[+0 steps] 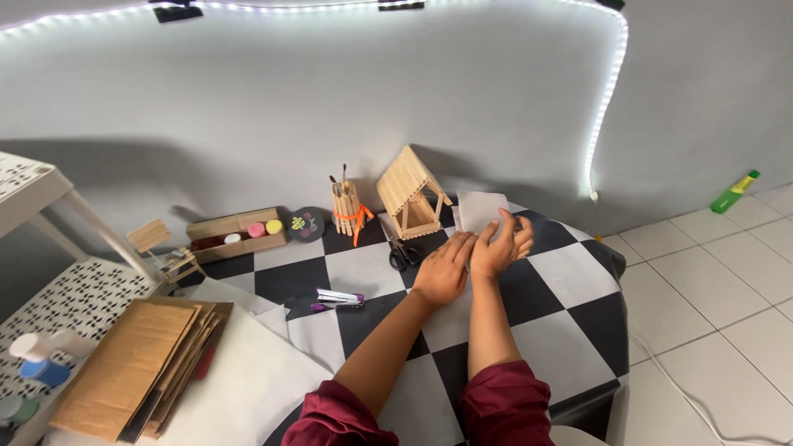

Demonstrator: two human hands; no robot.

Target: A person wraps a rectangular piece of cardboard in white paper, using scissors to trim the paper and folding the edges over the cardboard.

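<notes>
My left hand (443, 271) lies flat, pressing the white paper sheet (480, 211) on the checkered table (570, 272). My right hand (500, 246) pinches the sheet's edge — just beside the stick house (410, 192) and scissors (402, 252).

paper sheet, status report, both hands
Left hand flat beside paper sheet. Right hand pressing on its near edge. Scissors close left, stick house behind.
</notes>
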